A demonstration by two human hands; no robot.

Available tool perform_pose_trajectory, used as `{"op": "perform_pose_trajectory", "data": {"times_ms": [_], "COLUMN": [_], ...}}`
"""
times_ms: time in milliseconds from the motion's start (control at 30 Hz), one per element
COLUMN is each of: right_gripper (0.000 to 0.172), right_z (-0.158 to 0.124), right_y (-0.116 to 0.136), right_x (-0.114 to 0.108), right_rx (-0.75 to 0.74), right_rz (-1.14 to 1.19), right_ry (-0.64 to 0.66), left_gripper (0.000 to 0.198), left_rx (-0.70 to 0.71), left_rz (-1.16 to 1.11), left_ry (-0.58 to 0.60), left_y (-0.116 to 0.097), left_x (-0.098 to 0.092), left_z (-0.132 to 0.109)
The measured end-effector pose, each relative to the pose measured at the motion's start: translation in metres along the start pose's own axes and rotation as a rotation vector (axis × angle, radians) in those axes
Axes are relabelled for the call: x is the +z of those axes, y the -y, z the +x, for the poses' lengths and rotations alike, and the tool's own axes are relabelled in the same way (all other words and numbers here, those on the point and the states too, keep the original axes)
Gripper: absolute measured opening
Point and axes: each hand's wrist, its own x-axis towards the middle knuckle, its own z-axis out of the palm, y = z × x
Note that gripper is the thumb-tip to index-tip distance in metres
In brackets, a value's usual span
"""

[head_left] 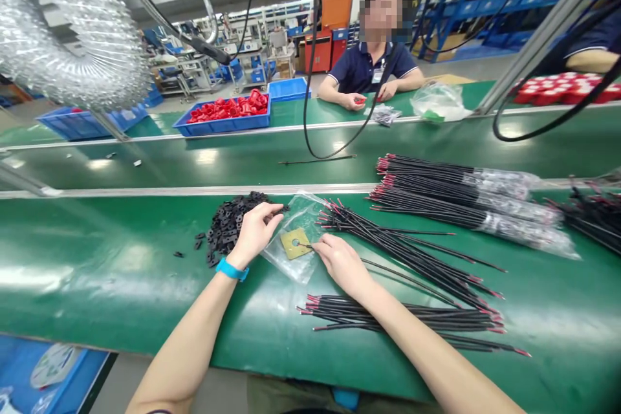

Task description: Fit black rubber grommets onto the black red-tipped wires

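My left hand (pixel 257 228), with a blue band at the wrist, is at the right edge of a pile of small black plastic clips (pixel 228 223). Its thumb and fingertips are pinched together, and a bit of black shows at their tips. My right hand (pixel 342 263) grips a thin black cable (pixel 407 280) close to one end. That end points left over a yellow square card with a round hole (pixel 291 252). Under the card lies a clear plastic bag (pixel 303 272). A loose bunch of black cables with red ends (pixel 412 246) rests right of the bag.
Nearer me lies another row of cables (pixel 436 317). Plastic-wrapped cable bundles (pixel 436 191) lie at the back right. Across the bench a person (pixel 373 71) sits holding a red part, near a blue tray of red parts (pixel 228 110). A black cord (pixel 310 123) hangs down in front.
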Motion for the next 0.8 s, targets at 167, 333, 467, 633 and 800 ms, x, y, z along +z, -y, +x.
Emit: {"op": "perform_pose_trajectory", "data": {"times_ms": [167,333,467,633,800], "right_gripper": [0.018,0.022,0.021,0.021,0.021], "right_z": [-0.002,-0.004,-0.004,-0.004,-0.005], "right_y": [0.001,0.002,0.005,0.006,0.003], "right_x": [-0.007,-0.015,-0.021,-0.021,-0.017], "right_rx": [-0.037,0.044,0.049,0.036,0.029], "right_rz": [-0.102,0.192,0.282,0.255,0.203], "right_ry": [0.048,-0.244,-0.369,-0.36,-0.383], "left_gripper": [0.024,0.04,0.047,0.047,0.047], "left_rx": [-0.11,-0.347,-0.417,-0.465,-0.448], "left_rz": [-0.164,-0.674,-0.915,-1.072,-1.036], "left_ry": [0.019,0.149,0.222,0.269,0.263], "left_y": [0.0,0.0,-0.009,-0.022,-0.024], "left_x": [0.002,0.017,0.031,0.036,0.035], "left_z": [0.002,-0.002,-0.009,-0.013,-0.014]}}
